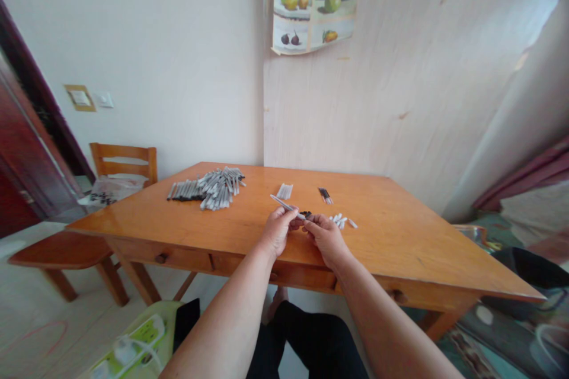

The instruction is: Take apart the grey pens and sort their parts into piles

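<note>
My left hand (pixel 279 231) is closed around a slim pale grey pen (pixel 283 202), whose far end points up and to the left. The fingers of my right hand (pixel 326 238) pinch together at the pen's near end; any small part between them is hidden. Small black pieces (pixel 305 213) show just behind my fingertips. Beside my right hand lie several short white pieces, perhaps caps (pixel 338 221). Beyond the hands are a small row of clear tubes (pixel 285 191) and a few thin black sticks with pale tips, like refills (pixel 326 195).
A large heap of grey pens (pixel 220 189) lies on the left of the wooden table (pixel 400 237). Left of it stands a wooden chair (pixel 124 157) with a plastic bag. A power strip (pixel 133 349) rests on a stool at lower left. Fruit pictures (pixel 315 16) hang on the wall.
</note>
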Demonstrator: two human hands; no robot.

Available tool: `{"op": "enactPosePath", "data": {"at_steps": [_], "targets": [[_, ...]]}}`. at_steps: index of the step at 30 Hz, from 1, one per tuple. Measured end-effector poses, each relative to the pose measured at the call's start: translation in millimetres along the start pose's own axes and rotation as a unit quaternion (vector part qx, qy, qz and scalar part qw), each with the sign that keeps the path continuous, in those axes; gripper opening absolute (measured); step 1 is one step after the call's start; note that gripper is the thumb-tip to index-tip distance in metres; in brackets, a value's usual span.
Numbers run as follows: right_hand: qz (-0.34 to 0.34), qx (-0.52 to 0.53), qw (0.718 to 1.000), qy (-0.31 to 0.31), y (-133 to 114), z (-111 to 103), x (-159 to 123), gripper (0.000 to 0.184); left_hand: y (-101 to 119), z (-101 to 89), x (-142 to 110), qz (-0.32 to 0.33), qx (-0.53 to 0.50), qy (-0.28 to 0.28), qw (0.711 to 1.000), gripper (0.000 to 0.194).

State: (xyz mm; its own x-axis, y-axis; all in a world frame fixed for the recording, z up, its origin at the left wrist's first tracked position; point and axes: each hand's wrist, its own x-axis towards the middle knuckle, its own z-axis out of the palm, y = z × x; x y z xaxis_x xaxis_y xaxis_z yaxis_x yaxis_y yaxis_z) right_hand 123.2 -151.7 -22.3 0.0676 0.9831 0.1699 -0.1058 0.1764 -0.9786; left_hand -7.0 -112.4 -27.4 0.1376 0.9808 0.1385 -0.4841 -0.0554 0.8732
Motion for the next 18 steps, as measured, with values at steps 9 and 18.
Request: {"op": "enactPosePath", "data": {"at_steps": [9,18], "targets": [[-0.011,-0.007,1.000,-0.012,1.4,0.1,0.3,0.031,-5.8,-2.0,4.8,-0.008,0.029,0.032,0.999,0.040],[-0.015,0.000,1.000,0.004,1.7,-1.0,0.0,0.026,1.6,-0.7,-1.4,-0.009,0.009,-0.014,1.000,0.038]]}}
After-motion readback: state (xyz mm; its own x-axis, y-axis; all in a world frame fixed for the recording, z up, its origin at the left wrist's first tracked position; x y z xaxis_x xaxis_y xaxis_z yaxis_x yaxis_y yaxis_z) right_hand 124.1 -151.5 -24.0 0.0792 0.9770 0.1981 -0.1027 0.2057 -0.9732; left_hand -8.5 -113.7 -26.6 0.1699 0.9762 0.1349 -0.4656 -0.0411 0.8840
